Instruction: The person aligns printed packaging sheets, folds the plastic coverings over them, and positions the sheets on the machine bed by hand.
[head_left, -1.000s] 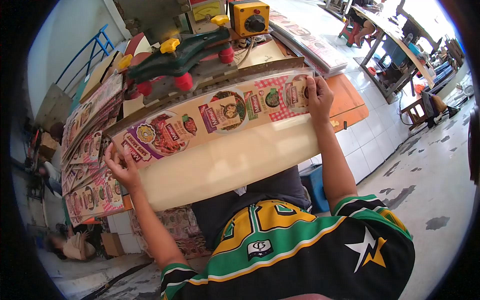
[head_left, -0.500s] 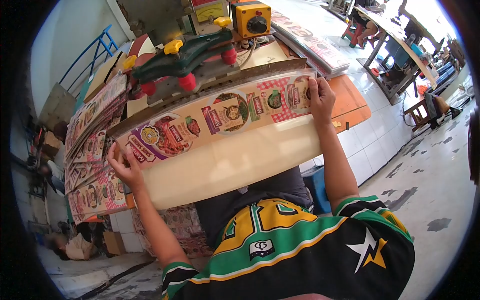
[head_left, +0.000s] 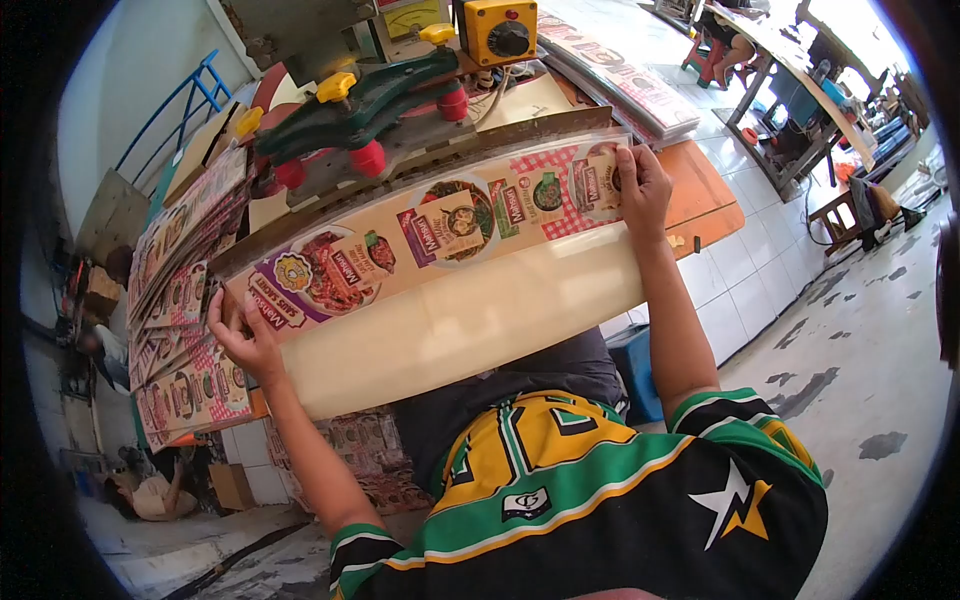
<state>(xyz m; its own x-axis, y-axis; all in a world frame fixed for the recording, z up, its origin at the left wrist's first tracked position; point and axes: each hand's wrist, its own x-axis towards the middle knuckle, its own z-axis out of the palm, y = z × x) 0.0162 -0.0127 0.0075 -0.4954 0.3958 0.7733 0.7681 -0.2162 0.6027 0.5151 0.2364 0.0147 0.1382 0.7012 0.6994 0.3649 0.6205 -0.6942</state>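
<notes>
A long printed plastic sheet [head_left: 400,240] with food pictures lies along the front of a machine, its plain cream part [head_left: 460,320] hanging over my lap. My left hand [head_left: 245,335] holds the sheet's left end between thumb and fingers. At the right end, my right hand [head_left: 642,190] pinches the upper corner. Just beyond the sheet runs a metal edge [head_left: 420,168] of the machine. Above it is a dark green bracket [head_left: 365,110] with yellow knobs and red feet.
Stacks of printed sheets stand at the left [head_left: 185,290] and back right [head_left: 610,75]. A yellow control box [head_left: 497,32] sits behind the bracket. An orange board [head_left: 690,200] is at right, a blue container [head_left: 634,370] below. People are in the background.
The view has shifted slightly. Both hands keep their hold on the sheet's ends, and the sheet stays almost in the same place against the machine.
</notes>
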